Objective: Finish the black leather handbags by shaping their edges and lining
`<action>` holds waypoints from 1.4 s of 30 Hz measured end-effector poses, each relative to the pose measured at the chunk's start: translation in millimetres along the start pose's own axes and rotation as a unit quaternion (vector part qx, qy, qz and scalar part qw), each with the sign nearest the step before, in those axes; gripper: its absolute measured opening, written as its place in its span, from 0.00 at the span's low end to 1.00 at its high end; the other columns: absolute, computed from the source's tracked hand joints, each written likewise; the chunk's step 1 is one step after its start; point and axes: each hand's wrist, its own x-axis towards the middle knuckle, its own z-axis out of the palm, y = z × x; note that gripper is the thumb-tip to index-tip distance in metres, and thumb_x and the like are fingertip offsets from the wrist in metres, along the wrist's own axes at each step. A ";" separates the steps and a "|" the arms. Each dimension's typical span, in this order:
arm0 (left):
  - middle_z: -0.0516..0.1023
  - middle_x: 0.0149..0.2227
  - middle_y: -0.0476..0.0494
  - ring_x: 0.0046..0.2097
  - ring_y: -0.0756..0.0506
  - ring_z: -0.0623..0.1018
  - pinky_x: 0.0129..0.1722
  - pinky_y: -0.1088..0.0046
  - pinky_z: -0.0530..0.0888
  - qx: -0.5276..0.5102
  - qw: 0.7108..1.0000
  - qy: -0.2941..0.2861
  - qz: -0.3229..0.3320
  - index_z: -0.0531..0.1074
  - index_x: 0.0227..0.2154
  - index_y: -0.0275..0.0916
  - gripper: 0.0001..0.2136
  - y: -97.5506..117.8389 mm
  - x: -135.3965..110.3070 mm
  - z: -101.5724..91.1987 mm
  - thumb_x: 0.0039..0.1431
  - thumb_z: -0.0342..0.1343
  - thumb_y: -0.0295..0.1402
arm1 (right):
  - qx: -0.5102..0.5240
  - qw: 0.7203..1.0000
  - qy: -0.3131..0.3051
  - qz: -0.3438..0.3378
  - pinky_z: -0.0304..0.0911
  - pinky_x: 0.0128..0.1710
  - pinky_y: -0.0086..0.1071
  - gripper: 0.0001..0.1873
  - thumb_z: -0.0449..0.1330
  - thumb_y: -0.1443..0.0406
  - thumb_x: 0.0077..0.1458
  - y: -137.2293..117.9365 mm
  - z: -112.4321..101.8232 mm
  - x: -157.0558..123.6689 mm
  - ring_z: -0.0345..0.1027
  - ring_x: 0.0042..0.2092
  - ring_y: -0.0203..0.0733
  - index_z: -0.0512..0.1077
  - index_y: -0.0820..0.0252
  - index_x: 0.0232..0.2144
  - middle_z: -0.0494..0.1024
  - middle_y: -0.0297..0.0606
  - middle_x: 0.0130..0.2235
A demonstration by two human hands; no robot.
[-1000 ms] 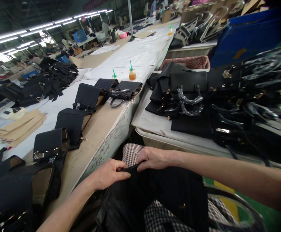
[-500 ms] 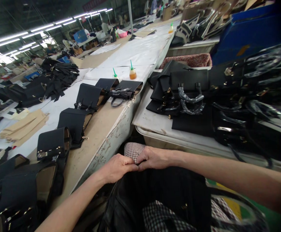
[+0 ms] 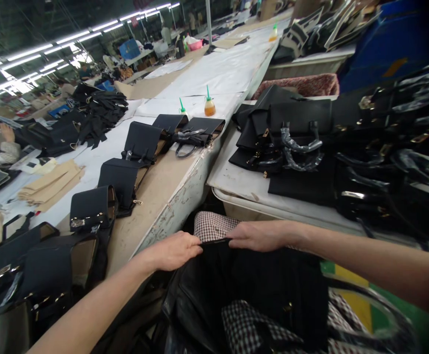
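A black handbag lies across my lap, over checked cloth. My left hand pinches the bag's far edge, thumb and fingers pressed together. A short way to the right, my right hand grips the same edge. Between the two hands a narrow dark strip of that edge shows. Small gold-coloured hardware sits on the bag. A plastic-wrapped handle loops out at the lower right. The fingertips' undersides are hidden.
Along the left table's edge stand several black bags. Glue bottles with green tips are farther back. Tan sheets lie at left. On the right, a white-topped table holds piled black bags with wrapped handles.
My hands have drawn apart along the bag's edge, the left going left and the right going right. The view has shifted slightly.
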 end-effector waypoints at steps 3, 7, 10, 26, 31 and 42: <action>0.67 0.23 0.51 0.27 0.50 0.65 0.27 0.74 0.57 -0.007 1.000 0.020 0.006 0.66 0.23 0.38 0.16 5.1 -1.6 0.4 0.65 0.46 0.39 | 0.056 0.998 -0.041 -0.008 0.63 0.39 0.33 0.14 0.54 0.61 0.61 -3.2 -9.4 5.1 0.69 0.39 0.43 0.75 0.62 0.42 0.77 0.38 0.39; 0.69 0.24 0.52 0.29 0.50 0.66 0.29 0.74 0.58 0.000 0.998 0.066 0.006 0.71 0.25 0.38 0.15 10.5 0.1 0.3 0.64 0.48 0.40 | 0.038 0.998 -0.017 -0.046 0.61 0.46 0.32 0.27 0.61 0.55 0.56 -14.6 -14.8 25.2 0.68 0.48 0.46 0.69 0.60 0.55 0.76 0.41 0.48; 0.68 0.23 0.52 0.28 0.50 0.66 0.29 0.74 0.58 -0.003 0.997 0.081 -0.017 0.70 0.24 0.37 0.16 10.4 -2.3 -1.6 0.62 0.50 0.41 | -0.013 0.998 -0.035 -0.049 0.60 0.34 0.31 0.19 0.56 0.56 0.61 -22.0 -14.5 36.5 0.68 0.34 0.41 0.76 0.64 0.46 0.77 0.36 0.32; 0.60 0.26 0.54 0.31 0.50 0.63 0.28 0.76 0.56 -0.148 0.975 0.103 -0.131 0.64 0.26 0.37 0.16 15.2 -74.3 29.7 0.65 0.45 0.41 | 0.102 0.990 -0.091 -0.042 0.64 0.42 0.30 0.22 0.55 0.51 0.61 -8.5 -18.5 24.5 0.72 0.43 0.45 0.77 0.62 0.44 0.80 0.38 0.41; 0.62 0.24 0.54 0.28 0.51 0.63 0.27 0.76 0.57 -0.096 0.986 0.106 -0.086 0.67 0.25 0.37 0.17 32.3 -62.7 1.7 0.65 0.47 0.41 | 0.066 0.993 -0.061 -0.077 0.63 0.47 0.32 0.23 0.62 0.54 0.56 -28.5 -34.2 36.3 0.71 0.48 0.47 0.74 0.60 0.51 0.79 0.37 0.47; 0.78 0.46 0.41 0.43 0.47 0.76 0.38 0.73 0.72 -0.133 0.734 0.662 0.074 0.72 0.47 0.40 0.13 28.5 -50.3 -75.6 0.66 0.49 0.39 | 0.377 0.906 0.190 0.029 0.70 0.40 0.35 0.20 0.64 0.51 0.53 16.8 -47.9 0.3 0.76 0.38 0.46 0.77 0.62 0.40 0.82 0.38 0.37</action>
